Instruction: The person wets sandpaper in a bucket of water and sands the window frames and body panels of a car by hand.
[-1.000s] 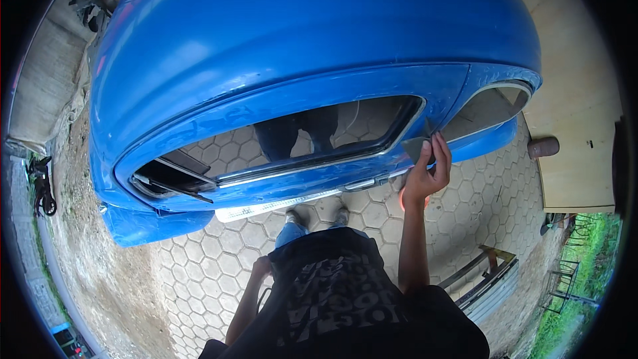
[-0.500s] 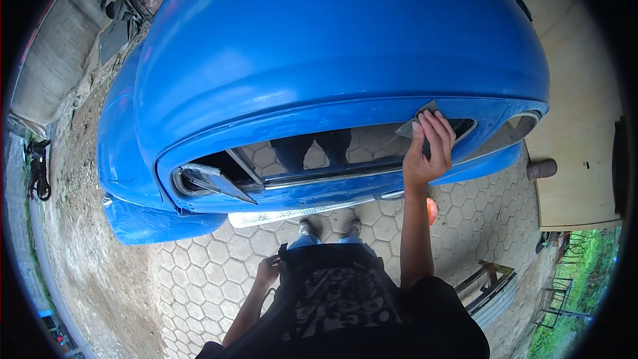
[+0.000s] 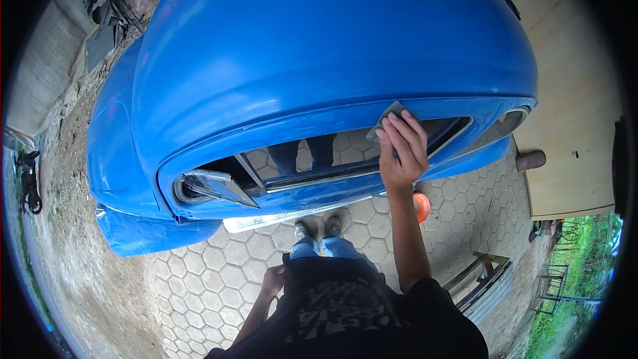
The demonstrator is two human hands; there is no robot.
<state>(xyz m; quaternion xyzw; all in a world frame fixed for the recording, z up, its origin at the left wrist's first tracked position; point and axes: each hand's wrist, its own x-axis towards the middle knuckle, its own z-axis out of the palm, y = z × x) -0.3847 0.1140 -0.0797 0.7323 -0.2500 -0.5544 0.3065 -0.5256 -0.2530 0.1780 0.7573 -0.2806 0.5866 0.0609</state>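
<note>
A blue rounded car (image 3: 319, 33) fills the upper middle, its side toward me. My right hand (image 3: 403, 145) pinches a grey piece of sandpaper (image 3: 392, 112) against the painted frame above the side window (image 3: 345, 153). The fingers are bent over the sheet, and part of it is hidden beneath them. Beside my waist hangs my left hand (image 3: 273, 280), next to my dark shirt; its fingers are mostly hidden. The small vent window (image 3: 229, 187) at the left end of the window opening is swung outward.
An orange round object (image 3: 421, 207) is on the hexagonal paving (image 3: 232, 269) below the car. A pale wooden panel (image 3: 571, 126) stands at the right, with a brown cylinder (image 3: 530, 160) at its edge. Metal frame pieces (image 3: 482, 279) lie at lower right.
My right hand has slid left along the upper window frame with the sandpaper. My left hand stays by my waist. The whole view has shifted slightly.
</note>
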